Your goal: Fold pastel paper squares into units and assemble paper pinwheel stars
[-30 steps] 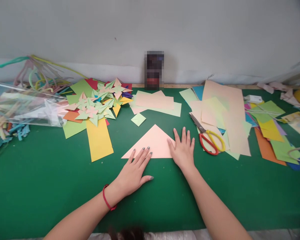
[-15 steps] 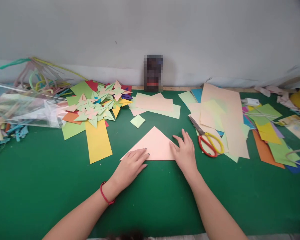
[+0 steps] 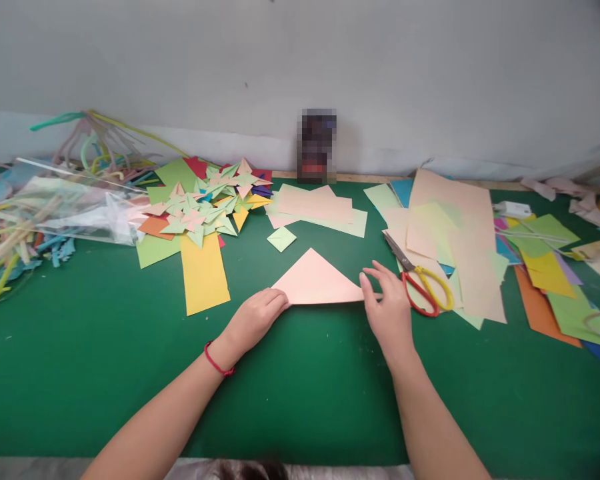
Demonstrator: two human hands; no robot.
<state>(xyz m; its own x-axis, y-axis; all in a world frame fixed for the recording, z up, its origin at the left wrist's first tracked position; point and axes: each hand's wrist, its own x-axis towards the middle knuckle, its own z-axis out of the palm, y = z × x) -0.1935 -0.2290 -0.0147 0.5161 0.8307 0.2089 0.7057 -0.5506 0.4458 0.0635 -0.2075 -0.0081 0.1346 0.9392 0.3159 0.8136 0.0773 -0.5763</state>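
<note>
A pink sheet of paper (image 3: 317, 281), folded into a triangle, lies in front of me with its point toward the wall. My left hand (image 3: 260, 317) is closed around its left corner, fingers curled over the edge. At the right corner, my right hand (image 3: 386, 303) pinches the paper between thumb and fingers, the other fingers raised. The long near edge looks slightly lifted off the green table (image 3: 300, 393). Just beyond the triangle sits a small folded green square (image 3: 282, 239).
Scissors (image 3: 420, 283) with red and yellow handles lie right of my right hand, against pale paper sheets (image 3: 450, 247). Folded paper stars (image 3: 200, 207) are heaped at the back left, above a yellow strip (image 3: 205, 273). A blurred dark upright object (image 3: 317, 147) leans on the wall.
Both hands have gone from resting on the triangle to gripping its left and right corners. The paper's near edge has risen slightly. The whole view has shifted a little.
</note>
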